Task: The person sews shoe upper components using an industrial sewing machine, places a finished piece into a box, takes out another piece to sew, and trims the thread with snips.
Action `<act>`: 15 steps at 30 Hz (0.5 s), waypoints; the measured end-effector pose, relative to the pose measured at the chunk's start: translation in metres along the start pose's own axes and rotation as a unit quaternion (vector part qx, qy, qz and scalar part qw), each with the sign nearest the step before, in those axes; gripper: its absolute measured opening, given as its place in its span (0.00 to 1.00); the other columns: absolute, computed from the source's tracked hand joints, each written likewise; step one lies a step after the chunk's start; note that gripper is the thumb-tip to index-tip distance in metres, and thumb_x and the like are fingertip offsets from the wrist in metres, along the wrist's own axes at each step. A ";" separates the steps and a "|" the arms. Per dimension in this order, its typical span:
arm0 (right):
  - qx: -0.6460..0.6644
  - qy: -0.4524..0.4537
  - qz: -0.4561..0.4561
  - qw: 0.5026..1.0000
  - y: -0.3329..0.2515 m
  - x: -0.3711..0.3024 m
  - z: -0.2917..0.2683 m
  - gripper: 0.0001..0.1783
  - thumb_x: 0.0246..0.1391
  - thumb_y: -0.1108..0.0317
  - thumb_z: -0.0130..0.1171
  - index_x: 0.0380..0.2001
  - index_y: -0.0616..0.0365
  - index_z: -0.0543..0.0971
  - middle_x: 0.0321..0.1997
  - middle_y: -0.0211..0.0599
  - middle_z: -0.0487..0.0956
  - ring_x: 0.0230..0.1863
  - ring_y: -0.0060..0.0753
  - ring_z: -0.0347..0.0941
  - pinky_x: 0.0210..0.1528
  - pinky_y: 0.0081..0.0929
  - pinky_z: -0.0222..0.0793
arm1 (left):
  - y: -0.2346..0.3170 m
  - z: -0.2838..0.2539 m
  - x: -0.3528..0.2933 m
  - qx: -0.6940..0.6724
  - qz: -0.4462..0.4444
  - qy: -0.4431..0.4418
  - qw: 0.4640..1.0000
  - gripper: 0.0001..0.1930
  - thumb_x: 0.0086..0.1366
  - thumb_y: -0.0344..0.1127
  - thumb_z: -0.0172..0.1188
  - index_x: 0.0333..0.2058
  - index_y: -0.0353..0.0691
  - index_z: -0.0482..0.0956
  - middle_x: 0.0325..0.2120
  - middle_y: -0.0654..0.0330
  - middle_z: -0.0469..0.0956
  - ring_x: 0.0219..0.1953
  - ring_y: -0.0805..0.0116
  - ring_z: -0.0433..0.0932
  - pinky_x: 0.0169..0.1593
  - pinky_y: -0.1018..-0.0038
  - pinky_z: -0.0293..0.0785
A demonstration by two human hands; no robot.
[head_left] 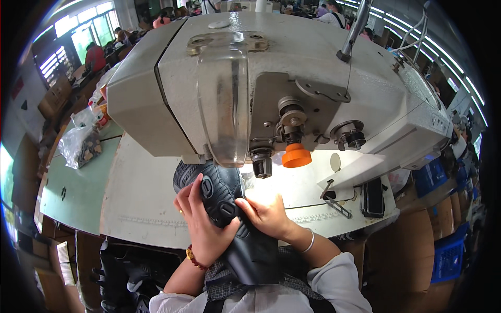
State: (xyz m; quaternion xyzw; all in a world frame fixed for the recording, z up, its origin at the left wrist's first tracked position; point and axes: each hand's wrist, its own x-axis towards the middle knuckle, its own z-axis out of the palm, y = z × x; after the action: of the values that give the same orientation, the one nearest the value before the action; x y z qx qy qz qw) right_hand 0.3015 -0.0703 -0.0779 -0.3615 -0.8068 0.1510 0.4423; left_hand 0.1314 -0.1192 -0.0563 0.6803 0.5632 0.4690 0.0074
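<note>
A black boot upper with stitched ribbed panels and two oval badges slants from my lap up to the sewing machine. My left hand is wrapped round its left side, fingers near the upper badge and thumb by the lower one. On the opposite side my right hand grips the edge, thumb lying on the black material and the other fingers partly lost in bright light. The far end of the upper lies below the machine head, where the clear guard hides the needle area.
The machine's orange knob hangs over the lit white table. At right lie small scissors-like snips and a black phone-shaped object. A plastic bag rests on the green table at left. Blue crates stand at far right.
</note>
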 end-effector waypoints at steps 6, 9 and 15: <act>0.000 0.042 0.019 0.999 -0.007 0.001 0.011 0.18 0.60 0.63 0.64 0.19 0.58 0.74 0.16 0.42 0.70 0.18 0.49 0.67 0.23 0.40 0.62 | -0.016 0.006 -0.002 -0.151 0.001 0.084 0.985 0.43 0.41 0.22 0.62 0.63 0.32 0.63 0.54 0.48 0.64 0.57 0.52 0.67 0.63 0.63 0.65; -0.002 0.051 0.042 0.998 -0.011 0.000 0.017 0.18 0.61 0.62 0.63 0.20 0.58 0.74 0.17 0.42 0.71 0.18 0.50 0.69 0.23 0.41 0.63 | -0.027 0.005 -0.001 -0.182 0.003 0.088 0.979 0.43 0.41 0.21 0.61 0.62 0.31 0.63 0.54 0.49 0.64 0.56 0.54 0.69 0.63 0.63 0.65; -0.007 0.072 0.051 0.996 -0.015 0.001 0.022 0.18 0.62 0.61 0.62 0.21 0.57 0.73 0.17 0.42 0.71 0.18 0.50 0.70 0.21 0.41 0.63 | -0.035 0.004 0.003 -0.210 0.025 0.084 0.974 0.42 0.42 0.21 0.59 0.62 0.30 0.62 0.54 0.49 0.63 0.56 0.55 0.69 0.64 0.62 0.64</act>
State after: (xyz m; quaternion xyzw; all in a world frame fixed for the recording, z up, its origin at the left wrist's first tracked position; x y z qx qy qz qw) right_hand 0.2760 -0.0786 -0.0811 -0.4151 -0.7548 0.1410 0.4880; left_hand 0.1071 -0.1017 -0.0752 0.6354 0.4335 0.6325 0.0911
